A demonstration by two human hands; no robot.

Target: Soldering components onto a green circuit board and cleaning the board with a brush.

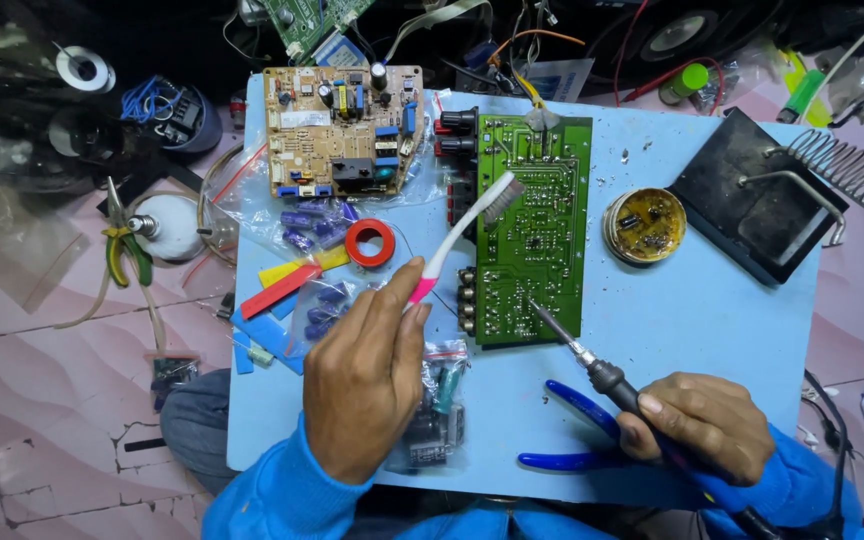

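Head view: left hand [367, 375] grips toothbrush [462, 235], right hand [707, 425] grips soldering iron [592, 365] (tip at green board [537, 235] edge)

Electronics repair workshop: circuit boards [534, 228], soldering iron [592, 365], solder spool [85, 69].

At the middle of the work board [692, 330] lies the upright circuit board [535, 228], with a toothbrush [462, 232] reaching its 9 o'clock edge from the left hand [364, 375] and a soldering iron [592, 365] touching its 6 o'clock corner from the right hand [707, 425]. A second circuit board [342, 130] sits at 10 o'clock, a flux tin [644, 225] at 3 o'clock, and pliers [577, 430] lie at 6 o'clock under the iron.
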